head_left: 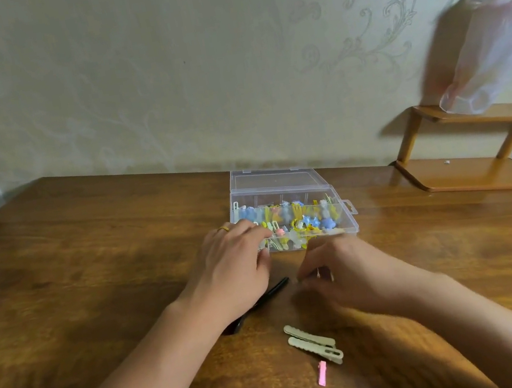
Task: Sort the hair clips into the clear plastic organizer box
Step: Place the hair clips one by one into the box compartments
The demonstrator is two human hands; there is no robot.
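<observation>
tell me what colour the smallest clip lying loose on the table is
Pink, head view.

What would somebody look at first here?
Probably the clear plastic organizer box, open mid-table and full of blue, yellow and white hair clips. Both hands meet just in front of it: the left hand touches its near corner, the right hand hovers beside. Nearer lie cream scalloped clips and a small pink clip.
</observation>
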